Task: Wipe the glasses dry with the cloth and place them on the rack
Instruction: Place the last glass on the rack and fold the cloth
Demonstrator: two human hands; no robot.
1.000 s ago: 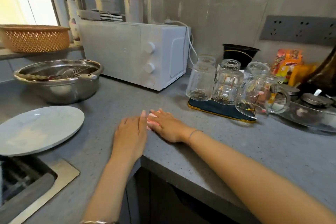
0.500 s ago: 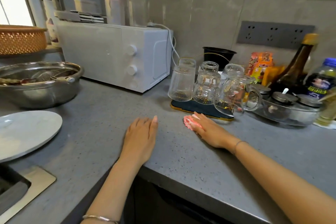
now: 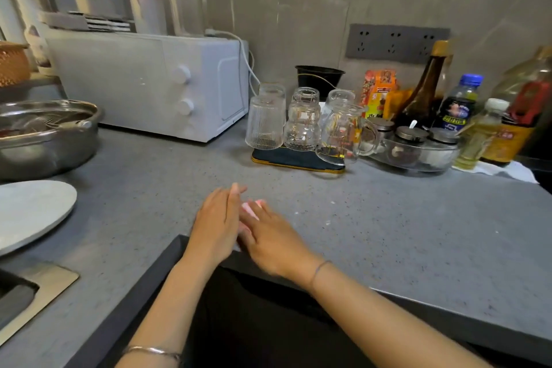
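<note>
The glasses (image 3: pixel 301 125) stand upside down on the rack (image 3: pixel 286 160) at the back of the counter (image 3: pixel 418 233), ahead and to the right of both hands, so the right hand (image 3: pixel 271 242) is nearer. It lies flat on the pink cloth (image 3: pixel 252 207), seemingly pressing rather than pinching, though blur smears the fingers. The left hand (image 3: pixel 215 224) rests straight-fingered just beside it.

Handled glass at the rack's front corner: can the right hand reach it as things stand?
Probably yes: only bare counter lies between the right hand and the handled glass, which stands at the front of the rack.
</note>
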